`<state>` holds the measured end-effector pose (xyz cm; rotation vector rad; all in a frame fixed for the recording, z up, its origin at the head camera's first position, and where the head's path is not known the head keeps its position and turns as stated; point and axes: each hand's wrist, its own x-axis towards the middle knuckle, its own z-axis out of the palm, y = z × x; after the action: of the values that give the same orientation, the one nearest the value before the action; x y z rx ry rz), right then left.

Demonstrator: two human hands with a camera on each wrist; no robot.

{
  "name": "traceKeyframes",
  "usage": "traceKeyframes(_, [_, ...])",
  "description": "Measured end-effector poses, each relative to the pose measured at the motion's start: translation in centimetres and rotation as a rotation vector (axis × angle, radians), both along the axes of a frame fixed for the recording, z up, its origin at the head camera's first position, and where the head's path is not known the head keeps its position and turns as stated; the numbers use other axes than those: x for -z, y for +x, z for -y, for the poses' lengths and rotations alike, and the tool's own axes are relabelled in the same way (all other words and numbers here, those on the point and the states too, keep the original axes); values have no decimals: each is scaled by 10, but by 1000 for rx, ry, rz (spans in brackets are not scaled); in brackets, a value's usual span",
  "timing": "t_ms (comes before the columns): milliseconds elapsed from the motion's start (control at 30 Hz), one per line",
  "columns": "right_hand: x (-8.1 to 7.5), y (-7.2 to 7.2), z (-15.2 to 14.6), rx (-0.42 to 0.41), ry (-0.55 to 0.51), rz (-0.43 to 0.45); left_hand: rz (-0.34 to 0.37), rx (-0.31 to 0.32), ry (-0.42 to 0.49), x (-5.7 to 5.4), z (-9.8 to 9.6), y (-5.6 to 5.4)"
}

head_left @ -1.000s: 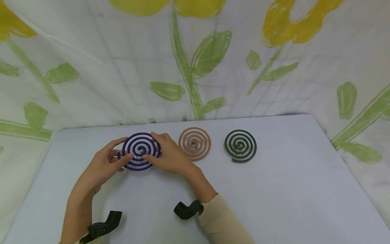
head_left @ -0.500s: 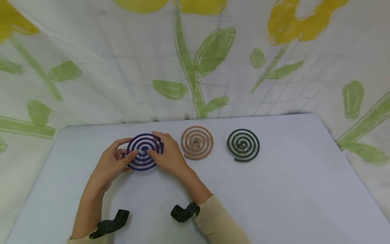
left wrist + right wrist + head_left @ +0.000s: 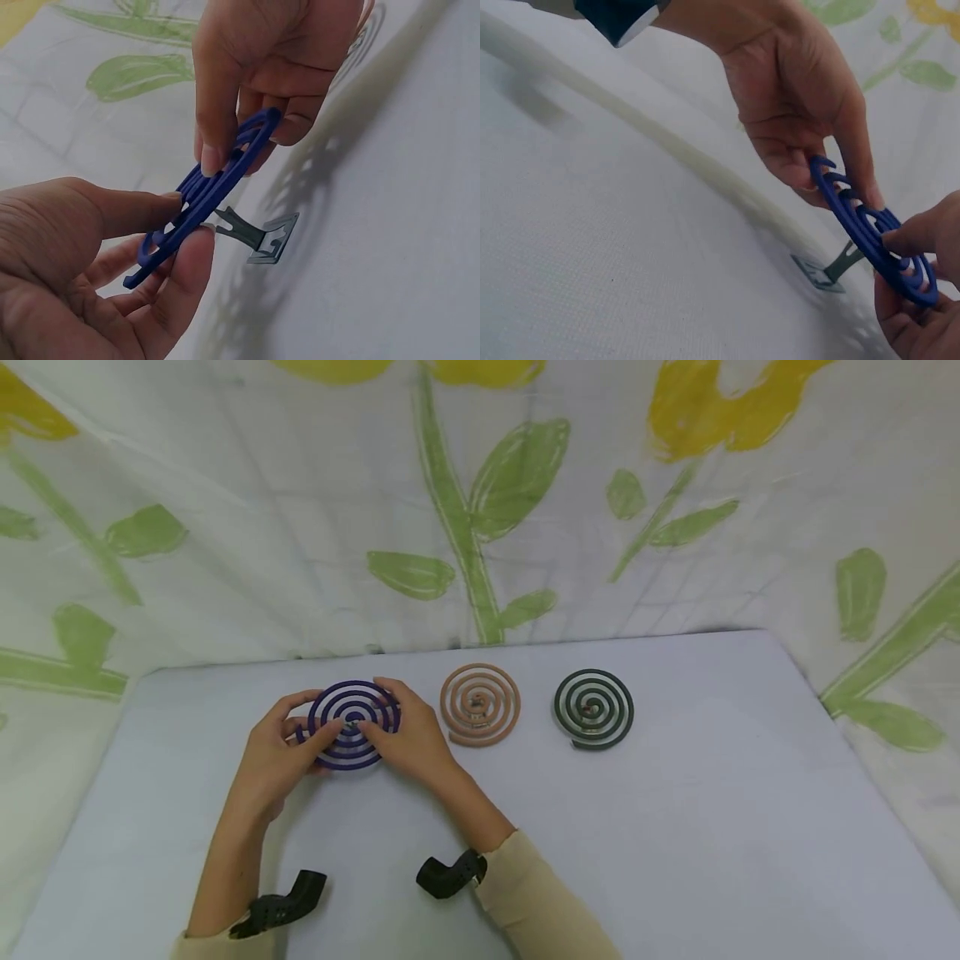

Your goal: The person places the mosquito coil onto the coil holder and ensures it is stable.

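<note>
A blue spiral mosquito coil [image 3: 352,720] is held off the table, at the left of the head view. My left hand [image 3: 273,760] pinches its left side, thumb on top and fingers beneath. My right hand [image 3: 412,739] grips the right side, its thumb near the spiral's centre. Below the coil a small metal coil stand [image 3: 274,238] rests on the table, its forked upright slanting up to the coil's underside. Whether the prong sits in the coil's centre, I cannot tell. The right wrist view shows the same stand [image 3: 817,274] under the tilted coil.
An orange-brown coil [image 3: 480,740] lies to the right of my hands, and a dark green coil [image 3: 594,748] farther right. Both show metal pieces at the centre. The white table [image 3: 675,843] ends at a hanging cloth [image 3: 315,527] printed with flowers.
My left forearm has swung to the right. Both thumbs have moved in toward the middle of the blue coil, which has shifted slightly right relative to the other coils. Those two have stayed put.
</note>
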<state>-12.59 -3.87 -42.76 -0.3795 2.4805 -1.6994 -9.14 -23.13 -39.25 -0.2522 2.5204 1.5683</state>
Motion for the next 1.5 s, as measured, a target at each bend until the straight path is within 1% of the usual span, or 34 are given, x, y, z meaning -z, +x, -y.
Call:
traceKeyframes(267, [1, -1, -4, 15, -5, 20, 25, 17, 21, 1, -4, -4])
traceKeyframes(433, [2, -3, -3, 38, -24, 0, 22, 11, 19, 0, -5, -5])
traceKeyframes(667, [0, -7, 0, 52, -36, -17, -25, 2, 28, -1, -1, -4])
traceKeyframes(733, [-2, -7, 0, 51, -37, -17, -21, -1, 26, -1, -1, -5])
traceKeyframes(867, [-2, -7, 2, 53, -40, -16, -2, 16, 7, -1, 1, -7])
traceKeyframes(967, [0, -6, 5, 63, -45, -17, 11, 24, -5, 0, 3, -7])
traceKeyframes(1067, [2, -4, 8, 66, -39, -6, 18, 13, -11, 3, 4, -4])
traceKeyframes(1200, [6, -2, 10, 77, -30, -2, 4, 2, -2, 8, 3, -2])
traceKeyframes(1367, [7, -4, 7, 83, -41, -30, -9, 4, 2, 10, 1, -4])
traceKeyframes(1500, [6, -5, 5, 67, -33, -26, 0, 3, -7, 9, 0, -6])
